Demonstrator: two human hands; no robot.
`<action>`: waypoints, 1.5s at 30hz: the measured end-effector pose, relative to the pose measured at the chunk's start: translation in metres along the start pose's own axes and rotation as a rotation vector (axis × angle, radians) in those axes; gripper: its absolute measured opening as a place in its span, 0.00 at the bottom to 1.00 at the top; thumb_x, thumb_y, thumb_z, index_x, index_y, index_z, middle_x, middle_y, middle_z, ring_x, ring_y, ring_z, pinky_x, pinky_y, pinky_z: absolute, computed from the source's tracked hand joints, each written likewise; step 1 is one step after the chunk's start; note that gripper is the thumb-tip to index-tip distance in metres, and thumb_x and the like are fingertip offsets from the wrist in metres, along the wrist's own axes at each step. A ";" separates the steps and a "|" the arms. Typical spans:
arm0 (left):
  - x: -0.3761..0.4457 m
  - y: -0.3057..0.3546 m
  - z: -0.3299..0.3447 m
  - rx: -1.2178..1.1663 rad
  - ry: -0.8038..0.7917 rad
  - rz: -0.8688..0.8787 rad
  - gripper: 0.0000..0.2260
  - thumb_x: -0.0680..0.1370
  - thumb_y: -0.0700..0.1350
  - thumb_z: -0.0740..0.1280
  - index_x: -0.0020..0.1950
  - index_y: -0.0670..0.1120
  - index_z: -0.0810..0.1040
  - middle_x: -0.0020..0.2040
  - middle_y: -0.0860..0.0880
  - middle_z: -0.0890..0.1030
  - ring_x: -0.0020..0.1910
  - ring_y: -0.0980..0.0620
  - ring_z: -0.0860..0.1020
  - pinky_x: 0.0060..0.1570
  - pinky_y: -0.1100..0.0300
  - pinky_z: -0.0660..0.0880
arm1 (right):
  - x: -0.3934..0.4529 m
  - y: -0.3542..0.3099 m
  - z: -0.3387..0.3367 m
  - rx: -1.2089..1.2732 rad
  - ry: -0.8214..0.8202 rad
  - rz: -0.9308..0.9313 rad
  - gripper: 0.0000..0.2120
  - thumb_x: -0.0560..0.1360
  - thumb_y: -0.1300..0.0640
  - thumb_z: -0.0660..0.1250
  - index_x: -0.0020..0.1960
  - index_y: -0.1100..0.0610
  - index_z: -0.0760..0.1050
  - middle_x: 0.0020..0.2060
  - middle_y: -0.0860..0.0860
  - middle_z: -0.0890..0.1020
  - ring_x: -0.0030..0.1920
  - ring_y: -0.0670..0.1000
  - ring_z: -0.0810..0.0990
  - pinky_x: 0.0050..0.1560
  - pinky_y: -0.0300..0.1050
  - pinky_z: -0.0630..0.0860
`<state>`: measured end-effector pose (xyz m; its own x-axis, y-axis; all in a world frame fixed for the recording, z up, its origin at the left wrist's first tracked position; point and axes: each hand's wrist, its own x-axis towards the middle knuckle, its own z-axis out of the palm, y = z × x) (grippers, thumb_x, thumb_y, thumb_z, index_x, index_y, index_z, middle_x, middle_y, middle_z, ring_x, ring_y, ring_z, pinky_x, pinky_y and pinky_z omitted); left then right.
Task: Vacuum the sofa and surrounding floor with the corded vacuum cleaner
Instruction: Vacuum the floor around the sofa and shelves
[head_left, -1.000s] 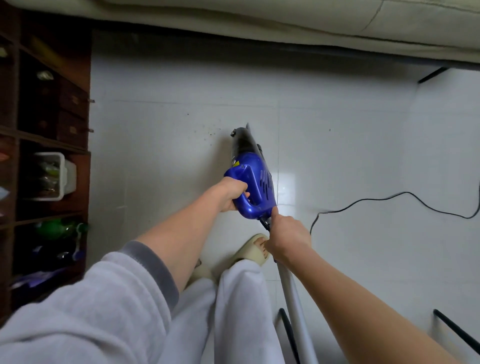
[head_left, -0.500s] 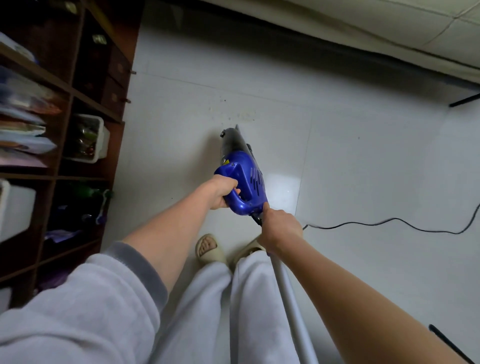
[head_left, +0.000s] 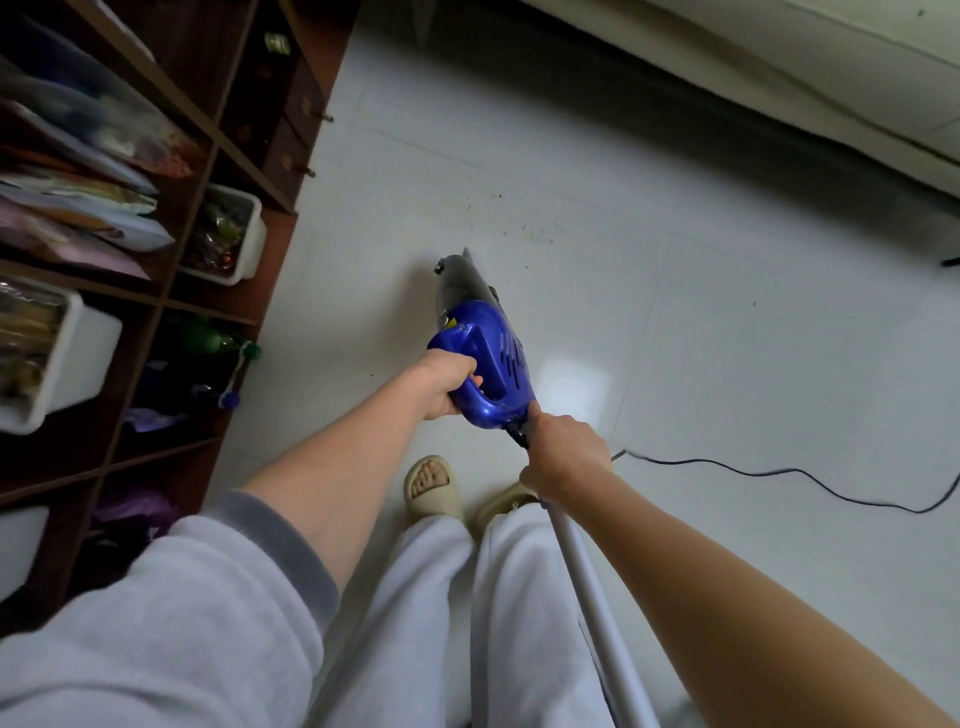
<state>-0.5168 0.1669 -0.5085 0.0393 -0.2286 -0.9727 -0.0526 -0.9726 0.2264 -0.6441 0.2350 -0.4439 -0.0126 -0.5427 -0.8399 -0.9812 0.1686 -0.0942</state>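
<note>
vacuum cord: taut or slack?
Slack. The cord lies in loose curves on the floor, trailing right from the vacuum.

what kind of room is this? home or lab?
Most likely a home living room. A pale sofa edges the white tiled floor, a dark wooden shelf unit holds bins and clutter, and the person wears slippers while holding a blue corded vacuum cleaner.
</note>
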 end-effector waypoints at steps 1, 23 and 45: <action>0.000 -0.001 -0.002 -0.010 -0.001 -0.001 0.15 0.80 0.36 0.59 0.67 0.40 0.70 0.40 0.47 0.75 0.43 0.52 0.75 0.48 0.53 0.75 | 0.000 -0.002 0.000 -0.008 -0.001 -0.003 0.23 0.72 0.64 0.63 0.65 0.55 0.64 0.43 0.52 0.74 0.42 0.54 0.72 0.38 0.45 0.69; -0.010 -0.050 -0.088 -0.378 0.101 -0.050 0.14 0.80 0.36 0.59 0.66 0.40 0.71 0.42 0.48 0.75 0.43 0.54 0.75 0.46 0.55 0.74 | 0.004 -0.072 0.013 -0.314 -0.020 -0.204 0.25 0.73 0.64 0.63 0.68 0.54 0.63 0.38 0.50 0.71 0.40 0.53 0.73 0.36 0.44 0.70; -0.005 -0.064 -0.168 -0.638 0.167 -0.034 0.16 0.81 0.35 0.57 0.68 0.41 0.68 0.47 0.48 0.74 0.51 0.53 0.73 0.48 0.55 0.74 | 0.029 -0.156 0.011 -0.531 0.021 -0.366 0.23 0.73 0.61 0.69 0.66 0.53 0.68 0.34 0.49 0.69 0.40 0.53 0.74 0.38 0.43 0.70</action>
<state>-0.3456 0.2233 -0.5092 0.1878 -0.1511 -0.9705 0.5514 -0.8015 0.2315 -0.4893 0.2020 -0.4593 0.3428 -0.5044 -0.7925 -0.8844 -0.4578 -0.0912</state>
